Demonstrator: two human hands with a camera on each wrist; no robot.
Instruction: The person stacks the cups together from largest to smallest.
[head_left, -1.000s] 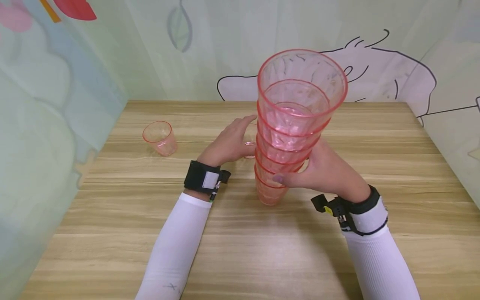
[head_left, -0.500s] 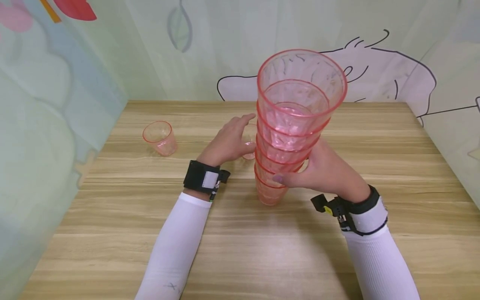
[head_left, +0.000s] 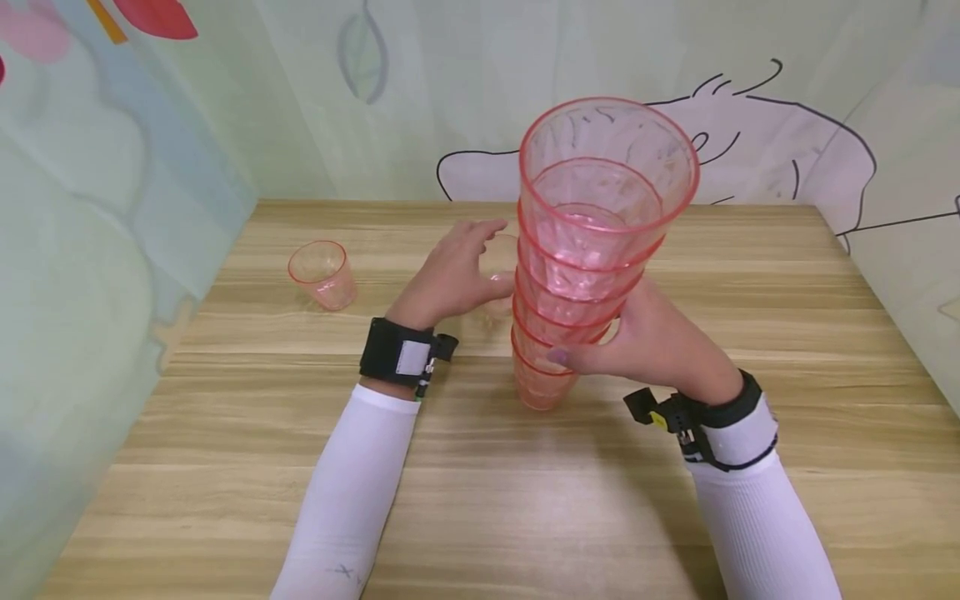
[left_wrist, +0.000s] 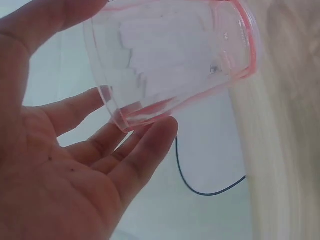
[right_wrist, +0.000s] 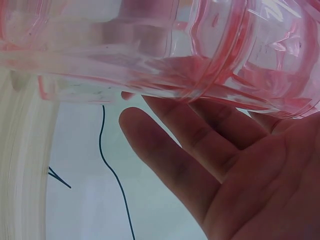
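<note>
My right hand grips a tall stack of clear pink plastic cups low down, thumb across the near side. The stack stands upright, open mouths up. In the right wrist view the fingers lie along the far side of the stack. Just left of it, my left hand holds a single clear cup between thumb and fingers, partly hidden by the stack in the head view. Its fingertips touch one end of that cup, and a pink band shows at the end towards the table.
Another pink cup stands upright at the left back of the wooden table. A wall with cartoon drawings rises behind the table. Both wrists wear black straps over white sleeves.
My left hand has shifted slightly up and to the left in the head view, and its cup appears a little higher. The right hand and the stack stay practically still.
</note>
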